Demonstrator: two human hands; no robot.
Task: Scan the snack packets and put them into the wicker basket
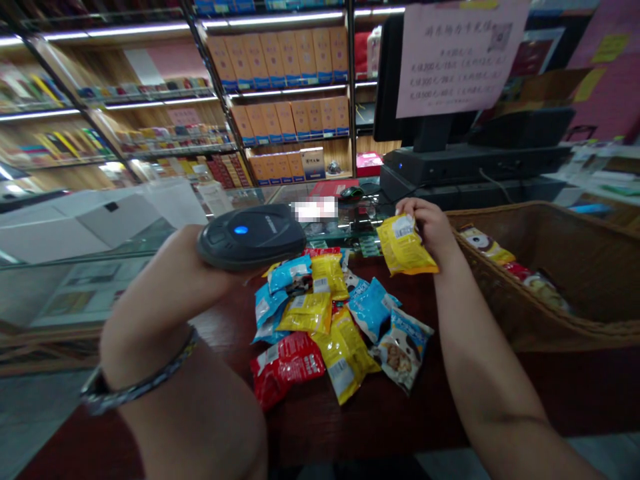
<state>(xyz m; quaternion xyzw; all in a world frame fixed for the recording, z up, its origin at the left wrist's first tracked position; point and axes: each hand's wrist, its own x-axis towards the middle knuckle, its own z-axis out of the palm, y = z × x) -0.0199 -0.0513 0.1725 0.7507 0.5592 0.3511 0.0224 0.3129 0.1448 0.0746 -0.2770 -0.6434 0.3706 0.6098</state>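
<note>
My left hand is closed around a dark handheld barcode scanner with a blue light; its fingers are mostly hidden beneath the scanner. In my right hand I hold up a yellow snack packet, a white label patch showing near its top. Between my arms lies a heap of small snack packets on the dark red counter. Among them are a red packet, a yellow packet, a blue packet and a packet with a cartoon face.
A brown basket at the right contains several packets. Behind stand a monitor bearing a paper sign, a mouse and glass counters. White boxes stand at the left, and stocked shelves line the back wall.
</note>
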